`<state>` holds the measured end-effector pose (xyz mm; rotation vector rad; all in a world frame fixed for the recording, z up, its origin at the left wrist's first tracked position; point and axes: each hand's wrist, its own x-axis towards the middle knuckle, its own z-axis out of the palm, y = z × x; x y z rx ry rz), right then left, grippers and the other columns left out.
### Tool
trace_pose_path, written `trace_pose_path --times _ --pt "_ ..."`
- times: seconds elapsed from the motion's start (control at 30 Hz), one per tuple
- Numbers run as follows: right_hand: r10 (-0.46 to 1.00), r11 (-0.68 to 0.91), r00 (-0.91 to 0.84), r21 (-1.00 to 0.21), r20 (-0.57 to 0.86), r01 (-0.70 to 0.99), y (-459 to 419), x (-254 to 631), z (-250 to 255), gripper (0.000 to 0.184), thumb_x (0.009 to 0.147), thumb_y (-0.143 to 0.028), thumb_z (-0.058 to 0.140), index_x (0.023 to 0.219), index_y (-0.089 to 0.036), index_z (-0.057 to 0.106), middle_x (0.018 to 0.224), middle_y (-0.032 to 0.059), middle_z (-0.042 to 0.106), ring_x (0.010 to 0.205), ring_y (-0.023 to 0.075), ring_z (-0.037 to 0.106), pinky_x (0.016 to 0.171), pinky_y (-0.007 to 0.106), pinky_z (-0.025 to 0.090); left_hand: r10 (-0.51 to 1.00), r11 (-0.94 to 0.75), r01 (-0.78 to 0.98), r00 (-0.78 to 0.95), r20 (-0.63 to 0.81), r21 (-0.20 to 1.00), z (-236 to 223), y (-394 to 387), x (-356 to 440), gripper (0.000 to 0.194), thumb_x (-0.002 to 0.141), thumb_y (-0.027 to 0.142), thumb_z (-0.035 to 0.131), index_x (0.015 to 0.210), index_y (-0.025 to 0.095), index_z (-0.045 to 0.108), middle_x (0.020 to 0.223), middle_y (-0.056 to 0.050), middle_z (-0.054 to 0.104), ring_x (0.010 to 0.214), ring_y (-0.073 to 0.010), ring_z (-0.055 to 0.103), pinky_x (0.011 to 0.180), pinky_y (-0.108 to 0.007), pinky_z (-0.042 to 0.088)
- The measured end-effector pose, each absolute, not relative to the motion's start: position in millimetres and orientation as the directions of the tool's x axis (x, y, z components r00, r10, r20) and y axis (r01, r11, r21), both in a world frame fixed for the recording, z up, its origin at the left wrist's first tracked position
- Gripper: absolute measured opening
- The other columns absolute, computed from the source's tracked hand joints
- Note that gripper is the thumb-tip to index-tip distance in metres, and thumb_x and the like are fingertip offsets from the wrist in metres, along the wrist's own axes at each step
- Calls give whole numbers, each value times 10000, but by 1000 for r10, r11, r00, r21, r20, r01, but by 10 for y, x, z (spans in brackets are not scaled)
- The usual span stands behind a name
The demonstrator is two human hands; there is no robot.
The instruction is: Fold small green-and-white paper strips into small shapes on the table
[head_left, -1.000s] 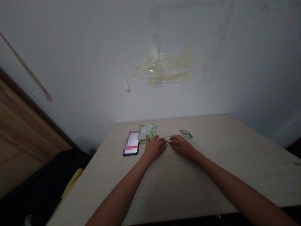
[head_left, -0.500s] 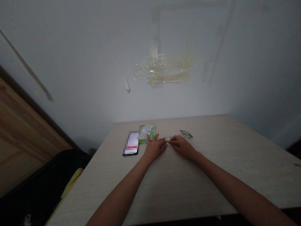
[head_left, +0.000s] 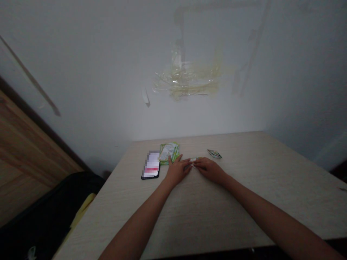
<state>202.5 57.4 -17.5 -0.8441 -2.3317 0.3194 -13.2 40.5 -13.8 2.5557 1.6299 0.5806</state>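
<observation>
two hands pinch a tiny packet near the far edge of the tabletop

the left hand [head_left: 177,170] and right hand [head_left: 210,169] have fingers closed on the small packet [head_left: 193,160]. it looks thin, light and bendy, so its two ends seem best to hold. a phone [head_left: 151,165] lies toward the far left corner.

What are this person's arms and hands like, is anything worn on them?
Both arms are bare from the frame's lower edge to the wrists: no sleeves, gloves or watch show. The left hand and right hand look bare too; rings are too small to tell in the dim light.
</observation>
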Motion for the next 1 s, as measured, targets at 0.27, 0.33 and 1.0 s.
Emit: trace_pose_path --times 0.27,0.33,1.0 --pt "658 752 -599 -437 456 494 587 2026 -169 345 873 -147 527 1148 -272 693 1159 42 702 1120 199 611 1005 406 471 878 -446 866 372 302 229 -150 396 -121 326 937 464 453 1235 434 579 1345 24 605 1404 -296 338 1064 -774 18" --pt "662 748 -600 -434 448 502 602 2026 -168 337 871 -146 527 1139 -256 699 1155 50 703 1121 203 610 1003 400 471 866 -459 863 383 322 210 -139 381 -114 331 942 466 438 1237 419 579 1341 17 608 1403 -294 341 1065 -773 12" --pt "670 738 -621 -455 407 497 671 2048 -198 355 860 -151 544 1151 -287 694 1160 39 703 1085 203 625 975 385 477 791 -536 839 462 400 91 5 197 -95 267 907 354 525 1132 400 662 1144 22 713 1262 -270 501 1103 -728 -56"
